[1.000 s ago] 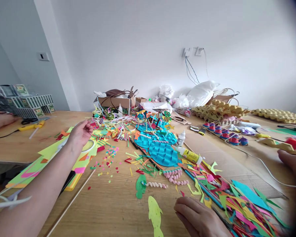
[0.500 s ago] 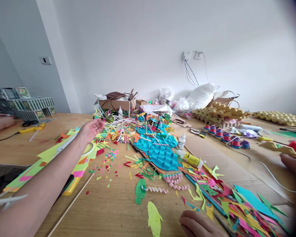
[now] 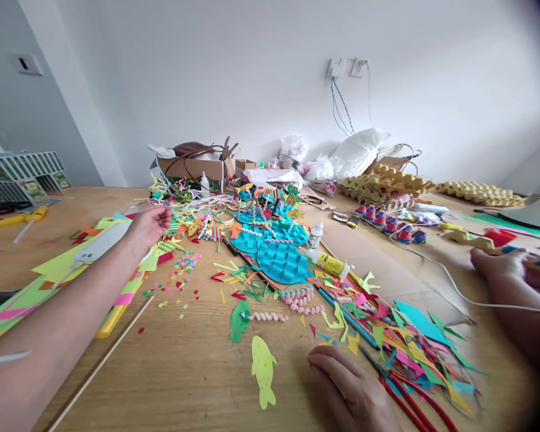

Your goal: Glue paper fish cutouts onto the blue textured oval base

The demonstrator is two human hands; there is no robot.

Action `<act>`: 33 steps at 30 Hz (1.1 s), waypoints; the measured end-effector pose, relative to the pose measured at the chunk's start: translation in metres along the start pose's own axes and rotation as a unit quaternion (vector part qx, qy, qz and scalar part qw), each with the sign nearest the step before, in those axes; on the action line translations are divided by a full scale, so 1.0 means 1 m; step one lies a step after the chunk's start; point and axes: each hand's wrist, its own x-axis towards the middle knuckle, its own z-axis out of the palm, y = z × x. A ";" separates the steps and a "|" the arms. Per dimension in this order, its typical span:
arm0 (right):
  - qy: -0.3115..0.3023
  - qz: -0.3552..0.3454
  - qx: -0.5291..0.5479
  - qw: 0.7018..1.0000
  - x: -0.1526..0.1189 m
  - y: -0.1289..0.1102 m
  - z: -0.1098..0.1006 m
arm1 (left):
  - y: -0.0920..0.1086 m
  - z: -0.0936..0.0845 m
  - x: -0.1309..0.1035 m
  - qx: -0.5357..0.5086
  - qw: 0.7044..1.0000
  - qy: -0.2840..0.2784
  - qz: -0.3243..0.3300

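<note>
My left hand (image 3: 149, 227) is stretched out over the left part of the table, fingers loosely curled and apart, with nothing visible in it. Below it lie coloured paper sheets (image 3: 58, 267) and a white power strip (image 3: 102, 240). Near the front edge, my right hand (image 3: 353, 390) rests on the wood with its fingers bent together; what is under them is hidden. A yellow-green paper fish (image 3: 263, 371) lies left of it, and a green paper fish (image 3: 240, 321) with a pink-white twist (image 3: 268, 317) lies farther back. Red-handled pliers (image 3: 409, 396) are at its right.
Blue scaled paper shapes (image 3: 282, 261), glue bottles (image 3: 332, 263) and paper scraps (image 3: 409, 348) cover the middle and right. Another person's hands (image 3: 504, 264) hold a painted egg-carton strip at the right. Egg trays (image 3: 382, 180) and a cardboard box (image 3: 191, 168) stand at the back.
The view has tilted down and shifted right. My left hand's fingers are more curled. More of my right hand and the red-handled pliers show. The other person's hands have come further into view.
</note>
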 end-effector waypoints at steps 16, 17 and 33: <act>-0.049 0.042 0.064 0.996 -0.015 -0.024 0.001 | 0.013 0.027 -0.033 0.034 0.991 -0.123 0.026; -0.052 0.047 0.063 0.996 -0.016 -0.025 0.003 | 0.013 0.027 -0.033 0.036 0.991 -0.125 0.028; -0.175 0.129 -0.098 0.971 0.043 0.025 -0.039 | -0.014 0.081 -0.073 0.176 0.949 -0.255 0.062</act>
